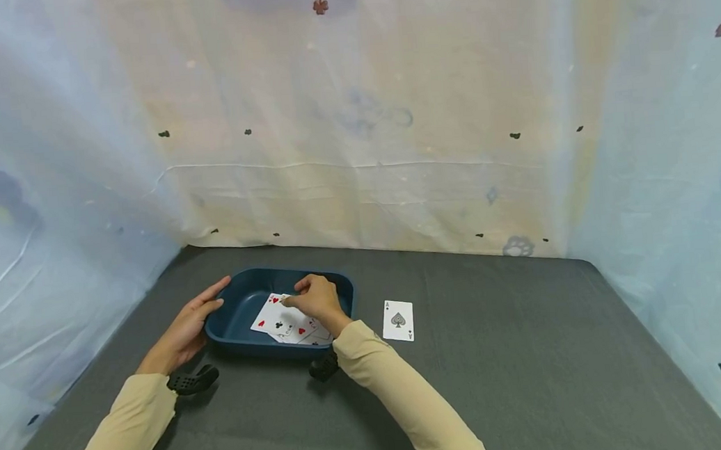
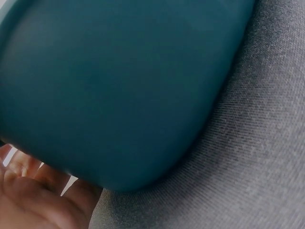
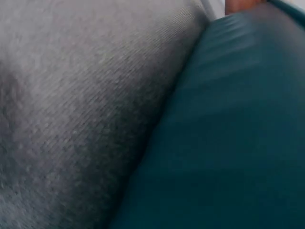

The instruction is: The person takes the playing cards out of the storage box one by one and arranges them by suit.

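Observation:
A dark blue rectangular tray (image 1: pixel 235 324) stands on the grey table. My left hand (image 1: pixel 186 331) holds its left end, fingers stretched along the outside and thumb at the rim. In the left wrist view, those fingers (image 2: pixel 35 193) lie against the tray wall (image 2: pixel 119 95). My right hand (image 1: pixel 318 301) reaches inside, over several overlapping playing cards (image 1: pixel 282 326), its thumb and forefinger spread apart near the top card's corner. That card shows hearts. The tray's side (image 3: pixel 228 133) fills much of the right wrist view. An ace of spades (image 1: pixel 398 320) lies face up beside the tray.
A grey cloth covers the table (image 1: pixel 534 366). Pale patterned curtains (image 1: pixel 359 113) hang behind it and along both sides. Black straps (image 1: pixel 193 381) are worn at the wrists, close to the tray's near side.

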A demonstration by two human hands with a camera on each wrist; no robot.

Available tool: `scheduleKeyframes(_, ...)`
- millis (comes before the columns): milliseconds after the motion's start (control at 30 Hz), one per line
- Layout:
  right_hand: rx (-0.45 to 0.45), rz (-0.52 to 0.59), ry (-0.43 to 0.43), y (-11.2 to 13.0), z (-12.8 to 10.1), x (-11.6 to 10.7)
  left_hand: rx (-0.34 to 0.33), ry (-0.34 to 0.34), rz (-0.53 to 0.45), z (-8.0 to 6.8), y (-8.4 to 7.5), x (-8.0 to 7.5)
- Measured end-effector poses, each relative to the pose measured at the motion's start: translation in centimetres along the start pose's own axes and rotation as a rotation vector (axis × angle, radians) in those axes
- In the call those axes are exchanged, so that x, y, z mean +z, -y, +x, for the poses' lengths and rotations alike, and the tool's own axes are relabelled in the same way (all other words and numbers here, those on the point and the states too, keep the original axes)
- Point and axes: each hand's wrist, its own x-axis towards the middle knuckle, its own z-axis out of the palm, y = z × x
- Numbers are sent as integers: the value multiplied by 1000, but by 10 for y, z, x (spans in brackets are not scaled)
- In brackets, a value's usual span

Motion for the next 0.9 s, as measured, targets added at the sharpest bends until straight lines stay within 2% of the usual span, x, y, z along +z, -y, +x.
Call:
scheduleKeyframes(100, 0, -31, 4, -2, 2, 2, -1, 0, 1, -1, 0, 0)
scheduleKeyframes(300, -19, -161, -3, -5, 5, 4, -3, -9, 7, -2, 0, -1)
scheduleKeyframes(633, -44, -334, 60, -10, 10, 10, 5, -9, 10, 0, 2, -2)
scheduleKeyframes(900, -28, -381, 82, -10, 10, 10, 13, -16, 14, 0, 3, -2)
